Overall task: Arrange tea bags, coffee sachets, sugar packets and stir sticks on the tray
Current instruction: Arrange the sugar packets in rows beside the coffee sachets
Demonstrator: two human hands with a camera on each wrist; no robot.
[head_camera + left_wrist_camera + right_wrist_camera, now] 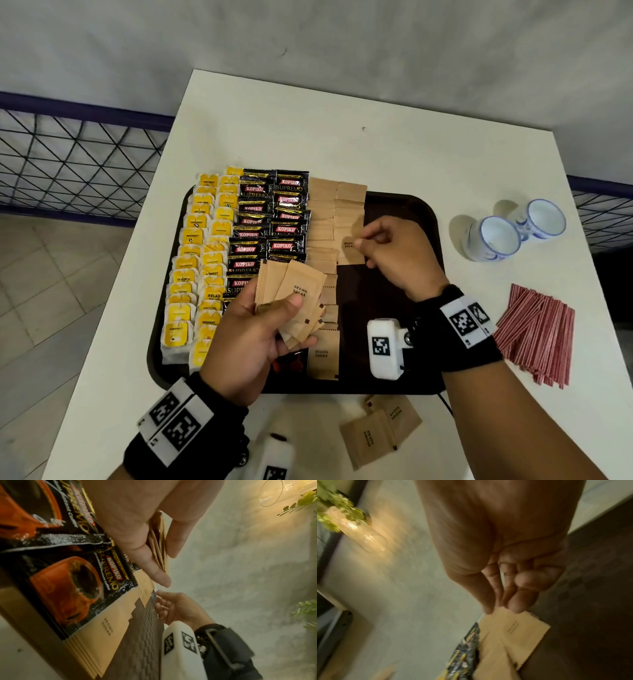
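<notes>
My left hand [301, 320] hovers over the tray's near side and grips a fanned bundle of brown sugar packets [298, 287], seen edge-on between thumb and fingers [159, 545]. Farther in, my right hand [362, 240] pinches the edge of one brown sugar packet [349, 251] at the near end of the second sugar column; its fingertips [515, 608] touch that packet [518, 628]. On the dark tray [394, 212], from left to right, lie rows of yellow tea bags [202, 267], black Kopiko coffee sachets [270, 222] and overlapping sugar packets [322, 219]. Red stir sticks [537, 332] lie on the table, right of the tray.
Two blue-and-white cups [496, 240] stand at the right, beyond the stir sticks. A few loose sugar packets [380, 428] lie on the white table [308, 120] in front of the tray. The tray's right third is bare. A wire mesh fence [68, 161] runs to the left.
</notes>
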